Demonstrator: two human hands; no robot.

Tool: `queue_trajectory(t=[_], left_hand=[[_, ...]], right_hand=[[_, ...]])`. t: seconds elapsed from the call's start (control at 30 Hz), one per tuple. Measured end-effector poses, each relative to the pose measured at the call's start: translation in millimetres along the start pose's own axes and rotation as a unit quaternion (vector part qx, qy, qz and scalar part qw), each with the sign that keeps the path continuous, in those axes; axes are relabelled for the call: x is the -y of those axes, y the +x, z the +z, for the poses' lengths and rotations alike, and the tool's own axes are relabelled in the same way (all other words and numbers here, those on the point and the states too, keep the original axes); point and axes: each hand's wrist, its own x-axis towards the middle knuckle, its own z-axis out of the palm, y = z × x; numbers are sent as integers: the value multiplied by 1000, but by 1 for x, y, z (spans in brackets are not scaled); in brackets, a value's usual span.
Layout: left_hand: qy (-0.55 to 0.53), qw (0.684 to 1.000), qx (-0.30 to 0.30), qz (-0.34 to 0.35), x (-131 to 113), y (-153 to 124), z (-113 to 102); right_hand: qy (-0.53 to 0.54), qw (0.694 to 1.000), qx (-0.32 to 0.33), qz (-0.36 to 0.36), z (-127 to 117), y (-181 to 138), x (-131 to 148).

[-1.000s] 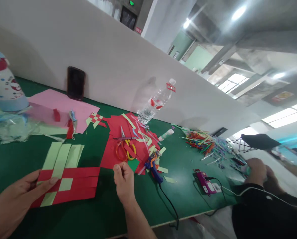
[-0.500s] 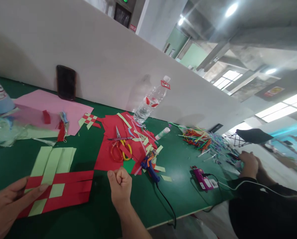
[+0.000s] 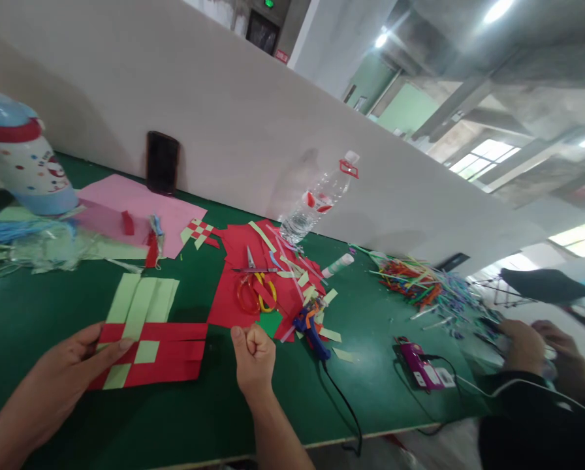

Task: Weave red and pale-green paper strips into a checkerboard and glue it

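Observation:
My left hand [image 3: 79, 362] pinches the left part of a paper weave [image 3: 172, 365], thumb on top. Red strips in it run sideways and pale green strips [image 3: 160, 299] cross them and stick out at the far side. To the right of the weave, my right hand [image 3: 256, 359] is curled into a fist; whether anything is inside it cannot be made out. Just beyond the fist lie red paper sheets [image 3: 224, 303] bearing scissors [image 3: 257, 290] with red and yellow handles. A blue glue gun [image 3: 313, 336] rests right of the fist.
A water bottle [image 3: 316, 202] leans near the wall, with a glue stick [image 3: 338, 265] before it. A phone [image 3: 162, 163], pink paper [image 3: 106, 196] and a patterned bottle [image 3: 28, 156] stand left. Pipe cleaners [image 3: 410, 281], a purple device [image 3: 420, 365] and another person's hands [image 3: 522, 343] are right.
The whole view has shifted, so the table's things appear farther right and more of the patterned bottle shows. My left hand still holds the weave; my right hand remains closed.

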Motion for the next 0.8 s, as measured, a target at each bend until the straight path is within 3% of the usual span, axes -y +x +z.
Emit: queue_trajectory(t=[0.1, 0.37, 0.6, 0.7, 0.8], left_hand=[[-44, 998, 48, -2, -6, -6, 1], [-76, 993, 83, 46, -2, -2, -4], [-87, 992, 71, 55, 0, -7, -5], [-54, 995, 58, 61, -1, -8, -7], [74, 992, 19, 105, 1, -7, -12]], right_hand=[[-24, 1000, -6, -3, 0, 0, -3], [-102, 992, -73, -6, -9, 7, -4], [-150, 986, -76, -22, -22, 8, 10], [-169, 983, -57, -33, -22, 5, 14], [-192, 980, -21, -49, -19, -1, 16]])
